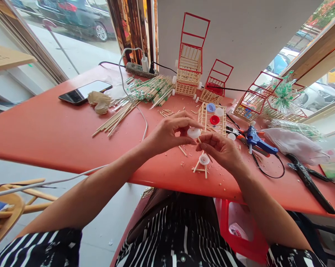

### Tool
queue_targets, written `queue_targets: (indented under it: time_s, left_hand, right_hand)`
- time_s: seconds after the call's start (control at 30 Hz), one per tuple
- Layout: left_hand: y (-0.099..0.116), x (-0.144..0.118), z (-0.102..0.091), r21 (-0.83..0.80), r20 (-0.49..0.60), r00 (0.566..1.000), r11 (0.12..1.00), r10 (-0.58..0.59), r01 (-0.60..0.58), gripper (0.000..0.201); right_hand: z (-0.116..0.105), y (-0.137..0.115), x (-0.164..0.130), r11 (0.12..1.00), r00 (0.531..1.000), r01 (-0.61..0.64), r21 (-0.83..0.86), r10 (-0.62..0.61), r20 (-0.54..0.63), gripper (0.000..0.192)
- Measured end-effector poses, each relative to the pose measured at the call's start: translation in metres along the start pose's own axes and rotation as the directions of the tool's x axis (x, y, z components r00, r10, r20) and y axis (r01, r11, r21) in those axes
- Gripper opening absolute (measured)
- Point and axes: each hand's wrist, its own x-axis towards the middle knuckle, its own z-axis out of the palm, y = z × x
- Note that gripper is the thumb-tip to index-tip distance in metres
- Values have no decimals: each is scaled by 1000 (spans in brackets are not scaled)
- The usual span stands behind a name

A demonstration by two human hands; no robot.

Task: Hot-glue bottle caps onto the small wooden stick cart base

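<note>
My left hand [178, 131] pinches a white bottle cap [193, 132] between thumb and fingers. Close against it, my right hand [219, 146] grips a thin wooden stick [199, 140], whose upper end meets the cap; whether they are joined I cannot tell. Just below my hands, a second white cap [204, 159] sits on a small frame of short sticks [200, 170] on the table. Behind my fingers stands a stick-built basket [221, 120] with a blue cap [211, 107], a red cap [214, 119] and a whitish cap [219, 112] on it.
Finished stick carts with red frames [191, 61] stand along the back. A blue glue gun [258, 141], pliers [239, 135] and a black-handled tool [312, 183] lie right. Wrapped sticks [153, 89], a phone [85, 92] and a power strip [136, 69] lie left; a white cable [141, 115] crosses the table.
</note>
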Motion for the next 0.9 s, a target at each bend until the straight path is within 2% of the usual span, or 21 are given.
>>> queue_targets:
  time_s: [0.33, 0.5, 0.6, 0.77, 0.9]
  left_hand:
    - [13, 7, 5, -52, -8, 999, 998, -33, 32, 34]
    - [19, 12, 6, -147, 3, 996, 985, -91, 90, 56]
    - [21, 16, 5, -185, 14, 991, 974, -132, 132, 63]
    - [28, 24, 4, -270, 9, 977, 940, -213, 207, 57]
    - [39, 33, 12, -333, -17, 960, 907, -281, 259, 53]
  right_hand:
    - [0, -3, -2, 999, 1000, 12, 52, -12, -4, 38]
    - [1, -5, -1, 996, 998, 44, 78, -40, -44, 38]
    - [0, -5, -1, 994, 996, 66, 91, -59, -70, 38]
    - [-4, -8, -3, 988, 991, 81, 130, -66, -117, 35]
    - [-7, -9, -1, 975, 976, 124, 185, -86, -200, 39]
